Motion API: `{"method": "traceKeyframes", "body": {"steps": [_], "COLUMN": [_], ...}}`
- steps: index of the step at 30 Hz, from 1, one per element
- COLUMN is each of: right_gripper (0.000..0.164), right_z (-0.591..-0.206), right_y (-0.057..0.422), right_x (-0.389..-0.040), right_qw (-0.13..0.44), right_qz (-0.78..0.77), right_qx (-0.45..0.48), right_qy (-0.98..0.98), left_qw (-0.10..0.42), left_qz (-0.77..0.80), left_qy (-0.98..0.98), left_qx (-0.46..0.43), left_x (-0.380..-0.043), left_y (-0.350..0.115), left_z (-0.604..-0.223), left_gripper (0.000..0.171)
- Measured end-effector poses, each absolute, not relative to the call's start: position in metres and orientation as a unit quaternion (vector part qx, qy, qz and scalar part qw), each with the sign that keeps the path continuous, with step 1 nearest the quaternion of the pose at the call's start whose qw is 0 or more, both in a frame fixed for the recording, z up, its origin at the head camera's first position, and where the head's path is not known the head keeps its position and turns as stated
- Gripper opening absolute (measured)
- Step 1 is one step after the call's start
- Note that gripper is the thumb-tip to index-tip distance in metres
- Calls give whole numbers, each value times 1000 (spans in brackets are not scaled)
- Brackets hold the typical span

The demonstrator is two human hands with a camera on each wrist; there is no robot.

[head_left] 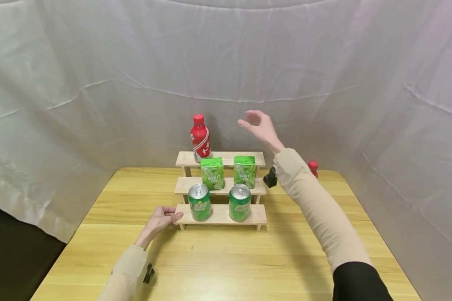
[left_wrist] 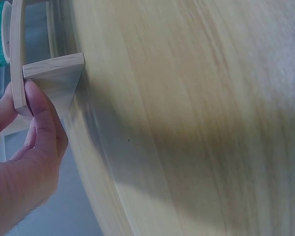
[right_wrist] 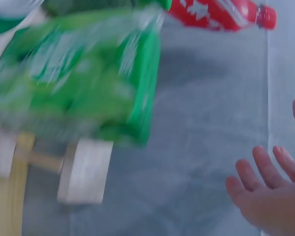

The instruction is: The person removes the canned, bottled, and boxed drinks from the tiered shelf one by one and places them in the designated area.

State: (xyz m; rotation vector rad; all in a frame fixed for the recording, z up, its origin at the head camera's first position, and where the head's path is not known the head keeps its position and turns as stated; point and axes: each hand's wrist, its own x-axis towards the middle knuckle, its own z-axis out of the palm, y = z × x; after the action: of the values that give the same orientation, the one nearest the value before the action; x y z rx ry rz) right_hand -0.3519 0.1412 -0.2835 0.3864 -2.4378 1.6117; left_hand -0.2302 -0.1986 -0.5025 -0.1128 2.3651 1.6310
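Note:
My left hand (head_left: 160,221) pinches the left end of the bottom step of a three-step wooden rack (head_left: 220,214), thumb and fingers on either face of the board (left_wrist: 18,64). Above the right side of the top step, my right hand (head_left: 263,127) is raised with fingers apart, holding nothing. On the top step's left stands a red bottle (head_left: 200,140). Two green drink cartons (head_left: 212,174) (head_left: 244,172) stand on the middle step, and two green cans (head_left: 200,205) (head_left: 239,205) on the bottom one. In the right wrist view a carton (right_wrist: 78,73) looms blurred, with the bottle (right_wrist: 211,14) beyond.
A second red-capped bottle (head_left: 313,168) shows behind my right forearm, mostly hidden by the sleeve. The rack stands on a wood-grain table (head_left: 218,263). A pale cloth (head_left: 154,62) hangs behind and at both sides.

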Motion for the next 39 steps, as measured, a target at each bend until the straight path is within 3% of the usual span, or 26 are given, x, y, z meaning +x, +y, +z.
{"method": "traceKeyframes", "body": {"steps": [10, 22, 39], "right_gripper": [53, 50, 40], "right_z": [-283, -292, -293], "right_y": [76, 36, 20], "right_x": [-357, -365, -365], "right_qw": [20, -28, -24], "right_qz": [583, 581, 569], "right_qx": [170, 195, 196], "right_qy": [-794, -789, -799], "left_qw": [134, 136, 139], "left_qz": [567, 572, 582], "left_qy": [811, 807, 801], "left_qx": [-42, -46, -34], "left_x": [-225, -224, -223], "left_y": [-199, -198, -201], "left_z": [-500, -500, -500], "left_gripper": [43, 43, 42]}}
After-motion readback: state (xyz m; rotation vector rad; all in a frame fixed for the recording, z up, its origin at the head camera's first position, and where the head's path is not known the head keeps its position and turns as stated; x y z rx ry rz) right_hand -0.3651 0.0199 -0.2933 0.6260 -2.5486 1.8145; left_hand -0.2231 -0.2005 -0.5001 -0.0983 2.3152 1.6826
